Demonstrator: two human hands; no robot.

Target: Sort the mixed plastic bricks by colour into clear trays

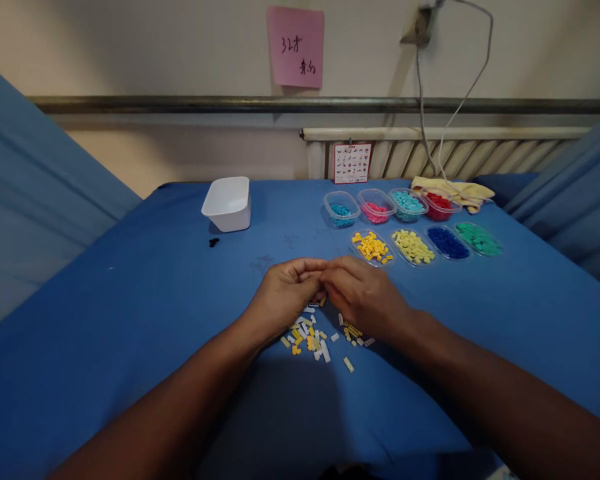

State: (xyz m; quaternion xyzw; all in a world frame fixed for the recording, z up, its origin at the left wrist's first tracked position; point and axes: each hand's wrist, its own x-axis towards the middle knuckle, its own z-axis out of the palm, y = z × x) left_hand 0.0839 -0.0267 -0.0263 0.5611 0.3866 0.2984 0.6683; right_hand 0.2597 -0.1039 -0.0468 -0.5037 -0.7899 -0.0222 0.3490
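My left hand (289,293) and my right hand (361,291) meet over the middle of the blue-covered table (180,333). The fingers of both are closed and their tips press together. Whatever they pinch is hidden behind the fingers. Just below them lies a loose pile of small toy bricks (311,339) in white, yellow and pale yellow. A smaller group of yellow and whitish bricks (353,331) is close under my right hand. One pale brick (349,364) sits apart, nearer to me.
An open white tub (227,207) stands at the back left, with small black pieces (213,242) in front. At the back right, two rows of clear containers hold sorted bricks, among them yellow bricks (373,247) and dark blue bricks (448,243). A yellow cloth (453,190) lies behind them.
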